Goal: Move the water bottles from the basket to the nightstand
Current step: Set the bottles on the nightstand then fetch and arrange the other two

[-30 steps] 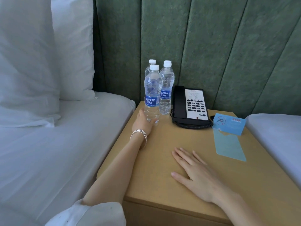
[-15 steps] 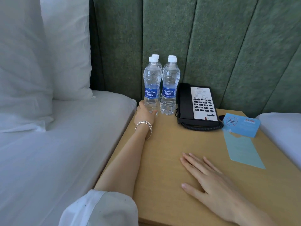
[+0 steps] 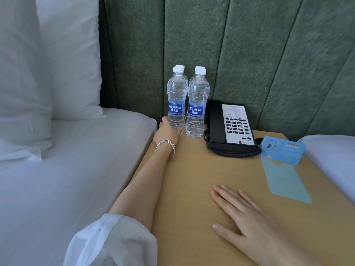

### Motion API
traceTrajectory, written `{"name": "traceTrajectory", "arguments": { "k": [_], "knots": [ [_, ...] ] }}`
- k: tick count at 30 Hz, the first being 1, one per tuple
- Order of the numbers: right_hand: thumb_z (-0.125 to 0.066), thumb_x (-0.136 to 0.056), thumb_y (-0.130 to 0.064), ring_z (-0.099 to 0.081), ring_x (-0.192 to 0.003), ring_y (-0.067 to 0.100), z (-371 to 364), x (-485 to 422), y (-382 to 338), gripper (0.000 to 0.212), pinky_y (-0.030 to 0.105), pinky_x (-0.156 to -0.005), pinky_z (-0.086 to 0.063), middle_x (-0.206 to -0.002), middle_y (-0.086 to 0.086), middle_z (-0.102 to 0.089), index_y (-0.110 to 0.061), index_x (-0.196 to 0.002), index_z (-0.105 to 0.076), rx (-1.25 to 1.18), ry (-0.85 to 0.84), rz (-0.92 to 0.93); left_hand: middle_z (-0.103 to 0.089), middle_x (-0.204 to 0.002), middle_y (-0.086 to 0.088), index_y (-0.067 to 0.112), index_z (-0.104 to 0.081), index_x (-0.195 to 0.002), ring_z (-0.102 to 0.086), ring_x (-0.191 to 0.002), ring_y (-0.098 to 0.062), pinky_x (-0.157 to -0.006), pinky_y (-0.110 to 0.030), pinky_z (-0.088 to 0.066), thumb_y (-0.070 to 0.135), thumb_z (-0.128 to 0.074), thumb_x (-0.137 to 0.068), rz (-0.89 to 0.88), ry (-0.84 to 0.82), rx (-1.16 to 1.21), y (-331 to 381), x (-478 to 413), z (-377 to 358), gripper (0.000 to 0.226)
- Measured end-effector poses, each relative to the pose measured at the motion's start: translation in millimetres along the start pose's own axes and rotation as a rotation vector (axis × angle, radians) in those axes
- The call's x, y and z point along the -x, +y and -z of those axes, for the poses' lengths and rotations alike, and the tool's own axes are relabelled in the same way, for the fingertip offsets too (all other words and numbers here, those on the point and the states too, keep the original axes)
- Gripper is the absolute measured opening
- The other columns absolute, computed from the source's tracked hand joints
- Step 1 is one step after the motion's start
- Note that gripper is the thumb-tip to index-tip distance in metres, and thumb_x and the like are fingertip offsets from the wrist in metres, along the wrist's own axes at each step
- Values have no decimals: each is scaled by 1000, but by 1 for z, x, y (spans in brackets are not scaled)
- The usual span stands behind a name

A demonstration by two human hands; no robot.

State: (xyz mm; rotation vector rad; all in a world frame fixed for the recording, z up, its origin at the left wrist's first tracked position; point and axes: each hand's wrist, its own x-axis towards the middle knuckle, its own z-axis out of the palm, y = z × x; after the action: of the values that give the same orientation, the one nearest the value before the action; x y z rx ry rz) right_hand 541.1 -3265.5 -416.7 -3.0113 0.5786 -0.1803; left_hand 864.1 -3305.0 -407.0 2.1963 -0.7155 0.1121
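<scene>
- The front-left bottle (image 3: pixel 177 104), clear with a blue AQUAFINA label and a white cap, stands upright at the back-left corner of the tabletop (image 3: pixel 192 179).
- The front-right bottle (image 3: pixel 197 106), of the same kind, stands upright just beside it, and their sides look to be touching.
- Of the rear bottles (image 3: pixel 181 66), only white caps show, just behind the front pair.
- The left grip (image 3: pixel 167 132) is curled round the base of the front-left bottle, with the thumb on the near right side. The other fingers reach round the left side and are partly hidden.
- A silver bangle (image 3: pixel 166 147) sits on that wrist, and a white sleeve (image 3: pixel 115 242) covers the upper forearm.
- The right grip (image 3: pixel 247 219) lies flat on the near part of the tabletop, fingers straight and spread, holding nothing and well apart from the bottles.
- A broad stretch of bare wood runs between the bottles and the right grip.
- The tabletop's left edge runs along the white bed (image 3: pixel 67 169), and the left forearm crosses over that edge.
- The green padded headboard (image 3: pixel 249 54) rises directly behind the bottles.
- A black telephone (image 3: pixel 228 127) sits just right of the front-right bottle, its coiled cord along its near side.
- A blue no-smoking card (image 3: pixel 282 150) stands to the right of the telephone, and a pale teal door hanger (image 3: pixel 284 179) lies flat in front of the card.
- A second bed (image 3: pixel 334 160) borders the tabletop's right edge.
</scene>
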Motion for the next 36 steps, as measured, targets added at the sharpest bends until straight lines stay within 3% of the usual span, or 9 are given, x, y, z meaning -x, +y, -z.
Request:
{"name": "traceTrajectory", "arguments": {
  "k": [3, 6, 8, 16, 21, 23, 29, 33, 36],
  "knots": [
    [-15, -88, -73, -13, -136, -11, 8, 1, -4, 71, 20, -107, -12, -149, -24, -26, -33, -141, -38, -71, -56, -14, -51, -129, -9, 15, -33, -130, -58, -107, -30, -75, -38, -46, 44, -62, -86, -1, -4, 5, 0, 1, -1, 60],
    [6, -69, -83, 18, -129, -20, 11, 2, -1, 86, 12, -108, 12, -147, -37, 8, -44, -144, -6, -100, -44, 18, -50, -131, -9, 15, -32, -131, -57, -109, -30, -79, -39, -46, 43, -61, -87, -2, -12, 22, 1, 4, 0, 60],
    [13, -63, -82, 26, -126, -20, 14, 2, -2, 89, 13, -107, 17, -144, -38, 18, -46, -143, 3, -60, -75, 33, -51, -129, -9, 15, -34, -130, -57, -108, -30, -76, -38, -45, 41, -61, -87, -5, -9, 22, 1, 5, 2, 58],
    [12, -61, -84, 27, -124, -22, 15, 2, -4, 92, 9, -104, 20, -143, -39, 16, -45, -144, 0, -83, -94, 36, -52, -129, -9, 15, -34, -131, -57, -110, -30, -82, -39, -45, 39, -60, -89, -27, -5, 17, 0, 7, 1, 55],
    [14, -61, -82, 29, -123, -21, 16, 1, -4, 93, 9, -103, 22, -142, -38, 20, -44, -145, 3, -67, -101, 48, -34, -147, -13, 9, -15, -146, -43, -128, -31, -99, -44, -39, 38, -60, -89, 4, -42, -8, 2, 10, -1, 78],
    [15, -61, -84, 26, -125, -21, 14, 1, -2, 96, 11, -105, 20, -143, -37, 18, -42, -146, 0, -75, -93, 60, -31, -146, -16, 5, -17, -144, -40, -128, -33, -100, -43, -38, 35, -62, -87, -13, -13, -24, 4, 17, 0, 78],
    [17, -60, -84, 27, -124, -21, 14, 3, -3, 96, 10, -104, 20, -144, -37, 18, -42, -145, 2, -64, -73, 62, -35, -134, -16, 12, -40, -128, -43, -113, -33, -91, -37, -39, 13, -54, -85, -312, 51, -302, 12, 48, 6, 45],
    [13, -61, -83, 27, -125, -21, 16, 2, -4, 92, 11, -105, 20, -143, -37, 18, -43, -144, 3, -78, -58, 55, -35, -144, -9, 17, -45, -133, -32, -129, -30, -101, -37, -32, 10, -47, -89, -611, 15, -445, 20, 52, 3, 45],
    [4, -69, -82, 19, -128, -21, 13, 0, -5, 84, 12, -109, 11, -146, -36, 10, -43, -143, -3, -67, -26, 29, -24, -154, -4, 19, -44, -137, -13, -143, -28, -115, -38, -12, 10, -43, -93, -827, -20, -535, 28, 46, -3, 45]
  ]
}}
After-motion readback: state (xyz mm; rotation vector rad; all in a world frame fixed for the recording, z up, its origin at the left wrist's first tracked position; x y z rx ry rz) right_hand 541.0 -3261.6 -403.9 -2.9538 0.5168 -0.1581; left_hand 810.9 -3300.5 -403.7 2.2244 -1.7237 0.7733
